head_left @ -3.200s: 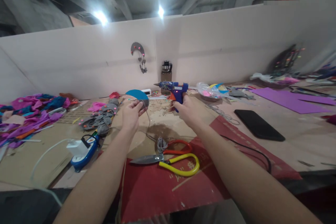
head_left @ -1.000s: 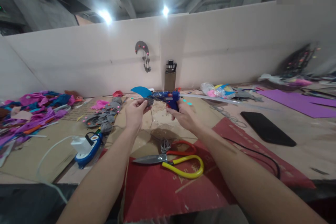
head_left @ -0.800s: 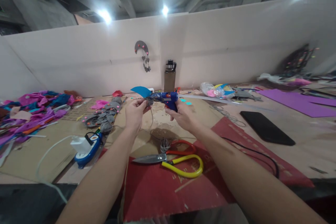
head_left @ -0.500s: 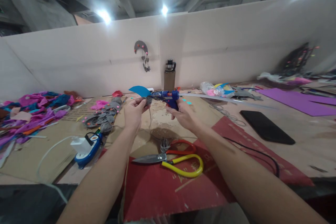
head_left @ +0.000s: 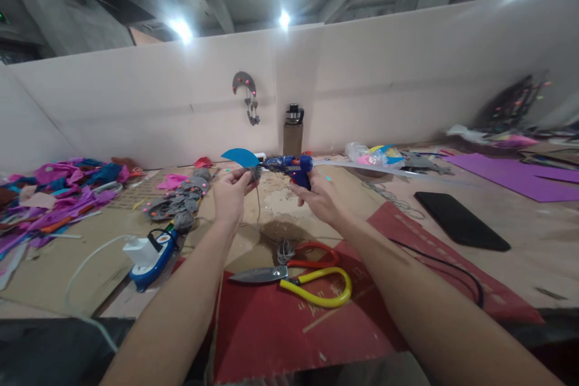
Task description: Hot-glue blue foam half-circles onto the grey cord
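My left hand [head_left: 230,193] is closed on a blue half-round foam piece [head_left: 239,157] with a small grey felt bit and a thin string hanging below it. In my right hand [head_left: 318,194], closed around the grip, is a blue hot glue gun [head_left: 293,166] with its nozzle pointing left, close to the grey bit. Both hands are raised above the cardboard-covered table [head_left: 280,205].
Scissors with red and yellow handles [head_left: 298,274] lie on a red sheet [head_left: 289,319] near me. A blue power strip with a white plug [head_left: 149,252] sits left. Grey felt pieces [head_left: 181,202], a pile of coloured scraps [head_left: 54,193], a bottle [head_left: 293,129], a black phone [head_left: 461,228] and purple sheets [head_left: 511,172] surround.
The glue gun came left from over the table until its nozzle neared the grey bit in my left hand; over the last second both hands barely moved.
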